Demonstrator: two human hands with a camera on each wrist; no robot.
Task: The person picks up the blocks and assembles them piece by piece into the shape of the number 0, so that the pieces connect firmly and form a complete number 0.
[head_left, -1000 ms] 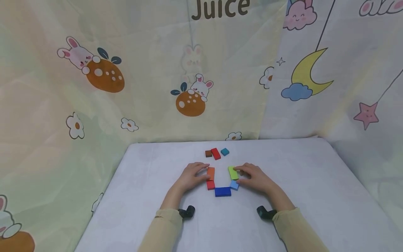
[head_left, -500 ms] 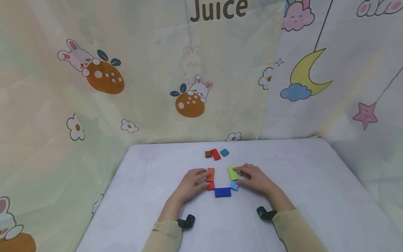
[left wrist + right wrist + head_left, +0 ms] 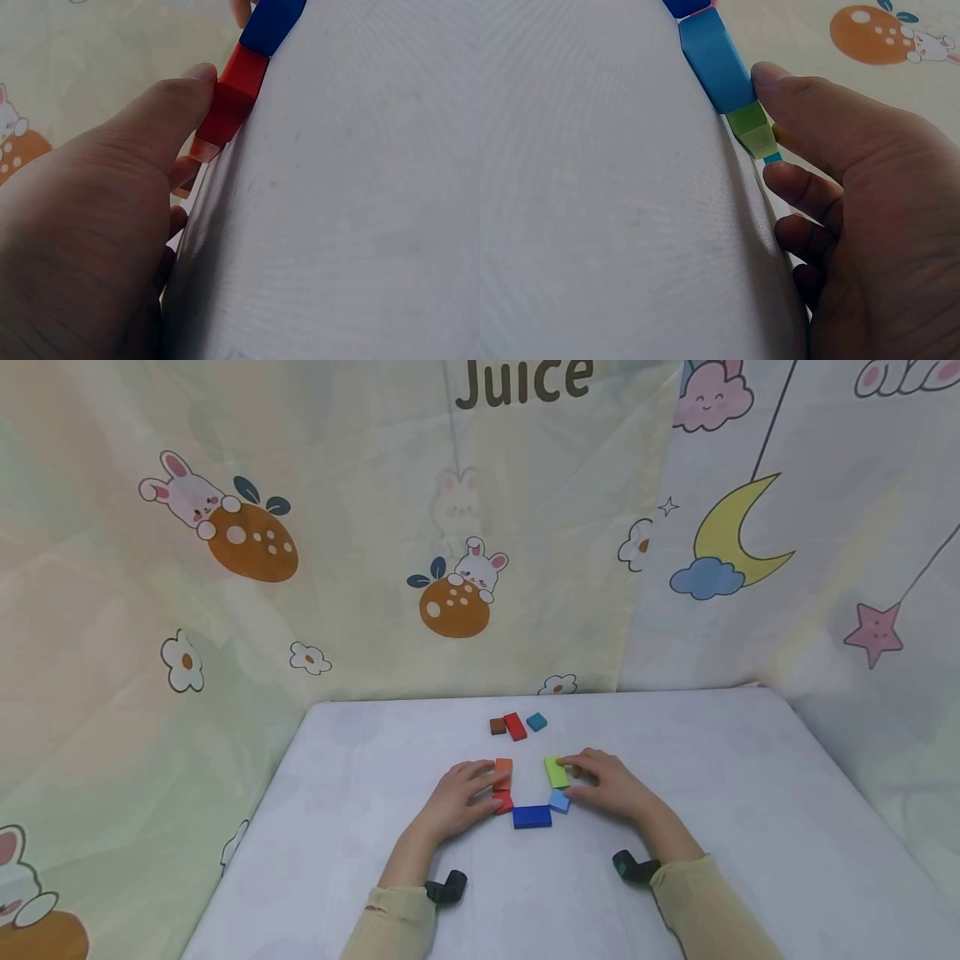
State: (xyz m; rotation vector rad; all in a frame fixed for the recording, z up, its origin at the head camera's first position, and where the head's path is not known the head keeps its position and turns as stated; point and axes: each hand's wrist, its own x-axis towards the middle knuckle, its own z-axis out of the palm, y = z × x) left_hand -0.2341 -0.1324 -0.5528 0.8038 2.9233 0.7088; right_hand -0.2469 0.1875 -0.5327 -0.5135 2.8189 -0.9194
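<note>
Five coloured blocks make a U shape on the white table. My left hand touches its left side, the index finger over the orange block and the thumb at the small red block. Opposite, my right hand has the index fingertip on the lime-green block, while its thumb lies against the light blue block. A dark blue block forms the near end, between the red and light blue ones. The other fingers of both hands are loosely bent.
Beyond the U lie a brown block, a longer red block and a teal block. A patterned cloth backdrop rises behind the white table.
My left hand has shifted slightly toward me, its thumb moving down from the orange block to the small red one. The right hand and the blocks look unmoved.
</note>
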